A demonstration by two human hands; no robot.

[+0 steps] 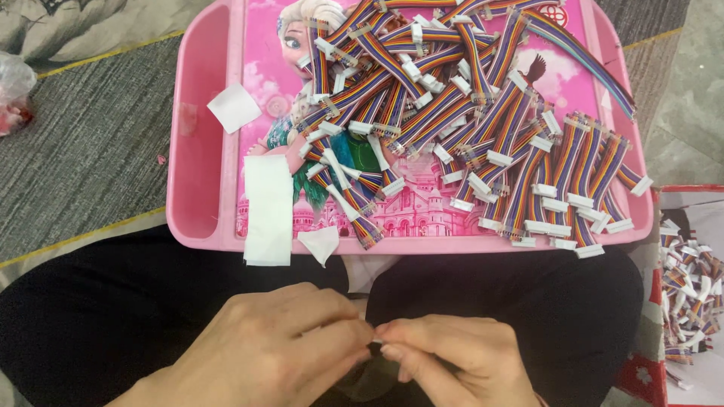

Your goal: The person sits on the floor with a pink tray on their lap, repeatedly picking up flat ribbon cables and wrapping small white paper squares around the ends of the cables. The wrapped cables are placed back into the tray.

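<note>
Down low, by label:
Paper strip (268,209): white, on the pink tray (197,151).
Box (690,301): red, right side.
Left hand (283,347), right hand (445,362): fingertips meeting; grip closed, contents hidden.

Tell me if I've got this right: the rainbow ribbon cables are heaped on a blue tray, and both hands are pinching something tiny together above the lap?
Not quite. The head view shows the tray is pink, not blue. The ribbon cables are heaped on it, and the left hand and right hand do meet fingertip to fingertip above the lap.

Head view, steeply down, seemingly close.
</note>
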